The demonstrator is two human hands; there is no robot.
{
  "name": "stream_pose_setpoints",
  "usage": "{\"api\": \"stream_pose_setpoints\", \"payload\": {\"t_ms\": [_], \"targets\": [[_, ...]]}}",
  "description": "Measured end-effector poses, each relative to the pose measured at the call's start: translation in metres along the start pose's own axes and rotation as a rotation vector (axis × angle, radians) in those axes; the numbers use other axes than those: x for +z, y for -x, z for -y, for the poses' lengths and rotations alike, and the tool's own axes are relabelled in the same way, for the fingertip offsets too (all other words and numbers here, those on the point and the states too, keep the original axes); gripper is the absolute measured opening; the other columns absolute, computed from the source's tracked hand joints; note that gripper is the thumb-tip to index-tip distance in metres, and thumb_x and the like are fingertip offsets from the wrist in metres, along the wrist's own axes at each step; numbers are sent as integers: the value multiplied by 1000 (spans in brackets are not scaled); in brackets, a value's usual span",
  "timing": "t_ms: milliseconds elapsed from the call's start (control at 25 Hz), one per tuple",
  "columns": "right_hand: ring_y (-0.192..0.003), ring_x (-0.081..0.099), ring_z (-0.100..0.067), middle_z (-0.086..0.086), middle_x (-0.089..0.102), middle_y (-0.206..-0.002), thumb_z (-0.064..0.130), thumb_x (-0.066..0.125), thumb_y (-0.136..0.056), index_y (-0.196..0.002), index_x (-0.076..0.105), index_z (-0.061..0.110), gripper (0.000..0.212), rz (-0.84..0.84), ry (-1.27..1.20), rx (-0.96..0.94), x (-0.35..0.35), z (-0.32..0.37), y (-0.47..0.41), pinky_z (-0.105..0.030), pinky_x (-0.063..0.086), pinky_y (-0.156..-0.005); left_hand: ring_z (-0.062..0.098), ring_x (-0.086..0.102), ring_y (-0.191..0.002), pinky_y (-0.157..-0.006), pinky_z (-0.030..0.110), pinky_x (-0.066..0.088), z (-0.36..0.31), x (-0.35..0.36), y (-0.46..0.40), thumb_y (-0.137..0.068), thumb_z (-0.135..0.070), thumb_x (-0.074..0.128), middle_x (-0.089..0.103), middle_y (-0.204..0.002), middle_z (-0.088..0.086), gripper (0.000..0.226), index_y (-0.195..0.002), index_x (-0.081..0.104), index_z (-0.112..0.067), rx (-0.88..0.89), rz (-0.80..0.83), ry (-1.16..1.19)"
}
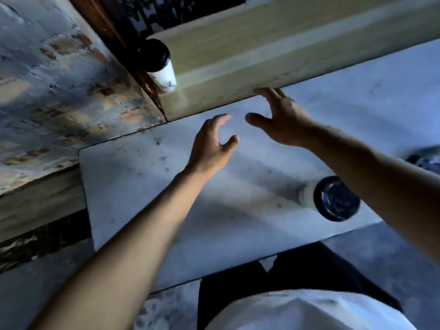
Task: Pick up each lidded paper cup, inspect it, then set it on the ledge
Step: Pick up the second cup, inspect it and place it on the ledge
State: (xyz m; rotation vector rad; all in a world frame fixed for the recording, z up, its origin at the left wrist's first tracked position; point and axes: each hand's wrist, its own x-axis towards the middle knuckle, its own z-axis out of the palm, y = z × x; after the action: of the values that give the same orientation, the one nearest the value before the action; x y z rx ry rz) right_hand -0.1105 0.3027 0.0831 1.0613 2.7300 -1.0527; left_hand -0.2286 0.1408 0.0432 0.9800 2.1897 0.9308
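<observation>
A white paper cup with a black lid (pixel 162 65) stands on the pale wooden ledge (pixel 262 53) at its left end. A second lidded cup (pixel 333 198) stands on the grey table (pixel 142 186) near its front right, under my right forearm. My left hand (pixel 212 144) hovers over the middle of the table, fingers loosely curved, holding nothing. My right hand (pixel 281 117) is raised beside it near the ledge's front edge, fingers spread and empty.
A worn brick wall (pixel 59 79) runs along the left. A dark wooden post (pixel 123 44) stands behind the ledge's left end. Something dark and blurred (pixel 423 160) lies at the table's right edge. My dark trousers and white shirt show below.
</observation>
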Motion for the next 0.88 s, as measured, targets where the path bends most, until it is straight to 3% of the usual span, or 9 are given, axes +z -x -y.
{"api": "stream_pose_setpoints", "payload": {"t_ms": [120,240,400,560,760,880], "targets": [[-137,47,-30,-14,46,-152,43,62,-96,-151,42,17,64,-9,-67,24,-27,-25,53,-28,35,-98,20,62,-127,-107,23,39,-33,33,34,-87,-19,66,68,-133,8,48,-135,62,-11,103,77,-63],[-131,52,-30,-13,51,-146,40,63,-95,-147,47,20,58,12,-95,4,-46,-53,103,-25,34,-92,9,62,-125,-112,25,42,-47,69,71,-88,-16,70,70,-132,-2,45,-133,63,-16,77,137,-42],[-124,56,-35,-15,52,-139,33,60,-92,-145,49,27,55,105,-125,-7,-63,-96,156,-35,43,-97,0,53,-132,-113,27,42,-63,127,133,-82,-26,81,60,-144,-14,69,-144,51,-26,-195,105,40],[-127,54,-38,-14,41,-148,20,56,-92,-155,34,35,68,346,-115,-76,-65,-144,183,-36,43,-101,11,45,-140,-113,32,41,-87,187,173,-79,-23,84,46,-157,-9,91,-155,35,-32,-386,52,67],[-120,57,-35,-13,51,-139,12,55,-90,-152,37,39,70,412,-160,-119,-60,-166,192,-33,44,-96,13,61,-120,-100,35,52,-120,229,170,-76,-26,80,64,-130,-10,69,-139,52,-30,-512,-152,140],[-118,57,-34,-14,55,-132,17,57,-91,-150,42,37,64,379,-169,-114,-60,-166,194,-29,42,-91,12,68,-109,-82,24,51,-126,233,170,-76,-32,80,73,-118,-7,51,-124,63,-30,-476,-212,141]]}}
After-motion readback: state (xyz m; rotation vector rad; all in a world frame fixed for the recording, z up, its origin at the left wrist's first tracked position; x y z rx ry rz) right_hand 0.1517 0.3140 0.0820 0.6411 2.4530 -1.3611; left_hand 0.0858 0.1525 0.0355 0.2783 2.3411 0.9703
